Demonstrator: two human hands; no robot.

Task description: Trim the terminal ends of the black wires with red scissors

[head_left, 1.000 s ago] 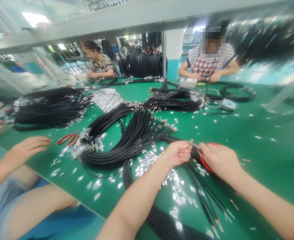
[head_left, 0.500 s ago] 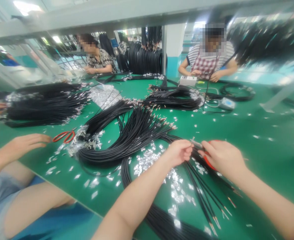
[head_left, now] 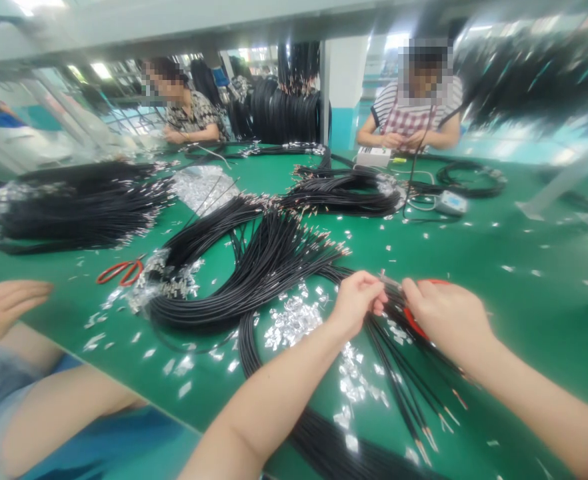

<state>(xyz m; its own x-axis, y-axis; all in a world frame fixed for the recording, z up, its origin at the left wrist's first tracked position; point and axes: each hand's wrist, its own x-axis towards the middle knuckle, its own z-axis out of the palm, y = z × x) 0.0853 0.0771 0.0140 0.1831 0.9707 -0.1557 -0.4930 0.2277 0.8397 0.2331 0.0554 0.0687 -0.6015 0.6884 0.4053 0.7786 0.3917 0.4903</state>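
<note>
My left hand (head_left: pixel 357 301) is closed in a pinch on the end of a black cable (head_left: pixel 394 293), just above a fan of black cables (head_left: pixel 404 380) lying on the green table (head_left: pixel 514 313). My right hand (head_left: pixel 447 317) is closed around red-handled scissors (head_left: pixel 414 320), whose handles show under the palm and fingers. The two hands nearly touch. Small clear plastic scraps (head_left: pixel 294 320) lie heaped beside my left wrist. A large looped bundle of black cables (head_left: pixel 254 267) with metal tips lies to the left of my hands.
A neighbour's hand (head_left: pixel 4 307) hovers at the left edge near red scissors (head_left: pixel 121 270). More cable bundles (head_left: pixel 74 207) lie at left and one bundle (head_left: pixel 344 197) at the back. Two people sit across the table; a white box (head_left: pixel 373 157) and grey device (head_left: pixel 451 202) lie near them.
My hands stayed together over the cables, shifting slightly. The neighbour's hand at left drew back from the red scissors toward the table's edge. The view tilted a little.
</note>
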